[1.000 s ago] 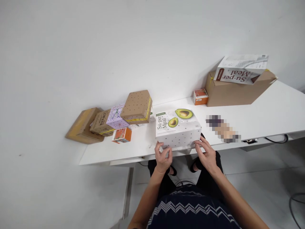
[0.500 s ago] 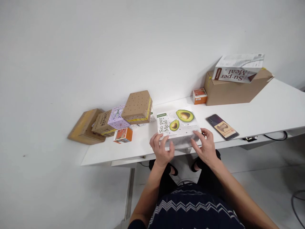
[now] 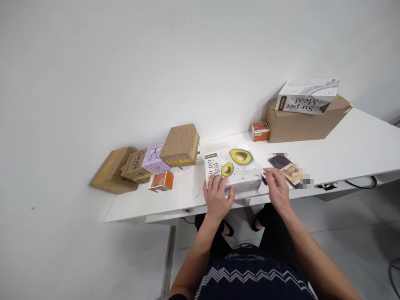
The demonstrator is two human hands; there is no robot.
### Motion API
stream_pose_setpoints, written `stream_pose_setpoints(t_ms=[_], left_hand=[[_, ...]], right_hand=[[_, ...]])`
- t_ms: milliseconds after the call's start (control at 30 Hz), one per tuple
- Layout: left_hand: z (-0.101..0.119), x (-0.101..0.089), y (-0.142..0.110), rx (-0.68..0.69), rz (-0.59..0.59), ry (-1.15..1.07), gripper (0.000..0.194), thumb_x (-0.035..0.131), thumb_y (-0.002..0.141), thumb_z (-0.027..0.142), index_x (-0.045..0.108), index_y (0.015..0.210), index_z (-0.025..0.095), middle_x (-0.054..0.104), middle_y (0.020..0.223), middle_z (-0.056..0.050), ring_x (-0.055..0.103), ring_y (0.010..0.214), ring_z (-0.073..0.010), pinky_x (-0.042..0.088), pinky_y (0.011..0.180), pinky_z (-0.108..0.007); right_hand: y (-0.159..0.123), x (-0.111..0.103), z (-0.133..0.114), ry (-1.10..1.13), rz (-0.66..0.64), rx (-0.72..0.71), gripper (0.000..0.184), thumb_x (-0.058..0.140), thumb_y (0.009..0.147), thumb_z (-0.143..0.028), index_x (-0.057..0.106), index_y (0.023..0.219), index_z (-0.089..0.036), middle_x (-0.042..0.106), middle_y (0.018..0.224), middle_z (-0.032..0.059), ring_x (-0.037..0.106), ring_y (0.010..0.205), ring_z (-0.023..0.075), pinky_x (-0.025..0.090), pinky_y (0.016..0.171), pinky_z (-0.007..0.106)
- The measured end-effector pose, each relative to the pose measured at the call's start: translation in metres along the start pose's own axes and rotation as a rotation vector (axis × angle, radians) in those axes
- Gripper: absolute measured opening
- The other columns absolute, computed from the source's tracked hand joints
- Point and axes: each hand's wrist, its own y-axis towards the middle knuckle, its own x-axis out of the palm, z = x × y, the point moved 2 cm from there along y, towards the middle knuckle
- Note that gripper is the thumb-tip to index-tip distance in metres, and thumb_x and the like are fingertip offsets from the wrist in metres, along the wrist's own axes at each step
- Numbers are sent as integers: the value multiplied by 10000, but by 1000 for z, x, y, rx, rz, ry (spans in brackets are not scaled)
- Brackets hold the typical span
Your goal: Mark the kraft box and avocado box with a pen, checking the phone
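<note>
- The avocado box, glossy white printed card with sharp, straight edges, lies flat on the smooth white surface, close to its near edge.
- At 7 o'clock on this box, the left hand rests with fingers spread over the top and thumb against the near side; its grip is loosely open.
- At about 4 o'clock, just beside the box, the right hand has curled fingers near a small dark item; I cannot tell whether its grip holds anything.
- At 3 o'clock lies a flat, slim phone, partly blurred by blocky pixels.
- At 2 o'clock, a long, matt brown carton bears a tilted white carton with printed sides.
- Touching or just beside the brown carton's left end is a small orange box.
- Between 9 and 10 o'clock sits a dotted brown box with a yellow band.
- Towards 9 o'clock are a patterned lilac box, a printed brown box, a plain cardboard box and an orange-and-white box.
</note>
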Motion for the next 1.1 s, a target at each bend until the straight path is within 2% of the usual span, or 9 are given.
stream_pose_setpoints(t_ms=[67,200,400,533,633,767,867,933,1100], left_hand=[[1,-1,-3,8,-1,5,367,613,811,292,630,1170,214,662,1177,-103,527,1220,-324,314,1062,-498],[6,-5,-9,12,-23,38,403,609,820,304,611,1212,213,649,1211,-104,509,1238,-329,311,1070,-501],[16,-17,-9,-14,-56,61,372,605,843,349,618,1190,216,654,1196,-101,511,1220,-338,277,1077,-536],[20,-25,4,-21,-40,45,298,598,861,385,654,1106,224,677,1117,-90,517,1200,-343,313,1056,-542],[20,-23,24,28,-5,-48,235,572,881,349,666,1055,224,688,1052,-77,557,1145,-289,421,998,-448],[20,-6,51,107,-35,-141,190,499,917,277,664,972,201,690,1000,-68,610,1045,-212,451,1009,-375],[19,9,61,137,-101,-121,215,491,921,279,658,990,163,682,1080,-95,592,1107,-234,444,1025,-386],[19,15,62,146,-161,-87,266,503,918,316,645,1070,150,658,1171,-109,552,1184,-278,436,1026,-424],[20,17,60,141,-292,-29,346,438,948,370,596,1195,185,601,1287,-95,496,1260,-293,397,1048,-459]], right_hand=[[13,0,23,-105,26,91,336,456,907,-393,635,1080,-168,550,1037,116,572,853,211,504,752,383],[31,17,60,-537,-237,64,293,551,819,-303,673,1014,-122,558,918,147,549,853,271,458,787,429],[33,31,68,-692,-401,-17,221,490,806,-172,660,942,-140,589,834,148,554,759,246,434,670,352],[43,21,66,-469,-394,153,320,528,740,-181,671,1025,-152,570,677,69,535,622,201,418,615,331],[57,6,57,-11,-254,343,269,502,749,-253,674,939,-168,544,599,14,505,552,167,417,570,323],[75,-7,15,613,-122,290,272,613,718,-329,613,961,-206,572,683,-20,552,594,130,461,591,303],[83,-3,-25,658,-129,175,335,729,674,-321,571,956,-233,601,747,-32,582,651,117,482,640,290],[87,5,-45,597,-102,129,257,715,727,-362,543,859,-225,585,657,-48,541,575,97,448,584,252],[105,37,-65,552,-150,77,229,565,843,-439,540,800,-215,463,437,-94,397,409,76,333,459,208]])
